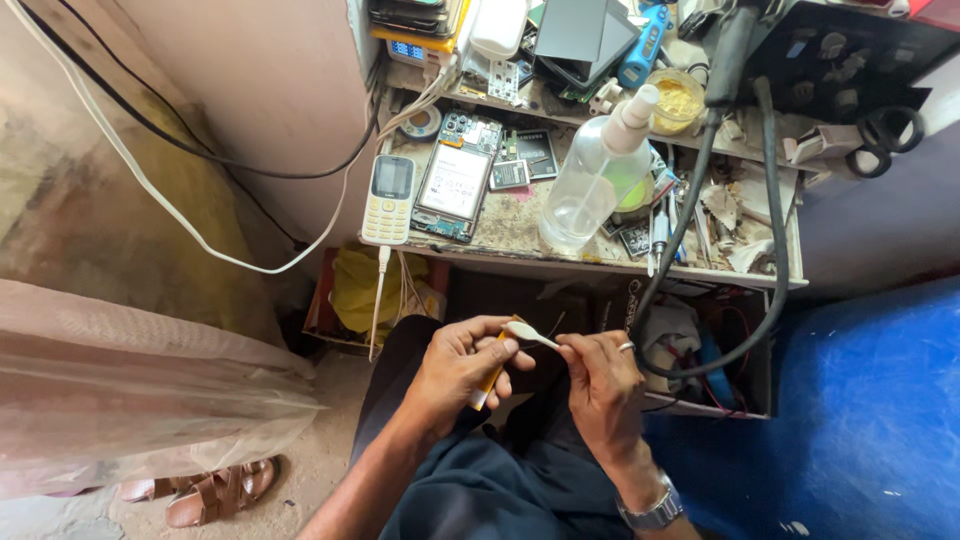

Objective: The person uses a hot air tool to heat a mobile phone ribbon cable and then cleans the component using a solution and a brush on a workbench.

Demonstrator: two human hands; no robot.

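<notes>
White plastic tool (532, 336) pinched in the right hand (603, 385), tip at nine o'clock against the orange-edged piece (493, 372) gripped in the left hand (458, 368) — over the lap, six o'clock of the workbench (520, 225). Prying seems underway — next needs steady, gentle leverage.

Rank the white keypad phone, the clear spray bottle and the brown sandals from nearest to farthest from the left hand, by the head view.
1. White keypad phone, on the shelf above the left hand.
2. Clear spray bottle, upper right on the shelf.
3. Brown sandals, on the floor, lower left.
</notes>
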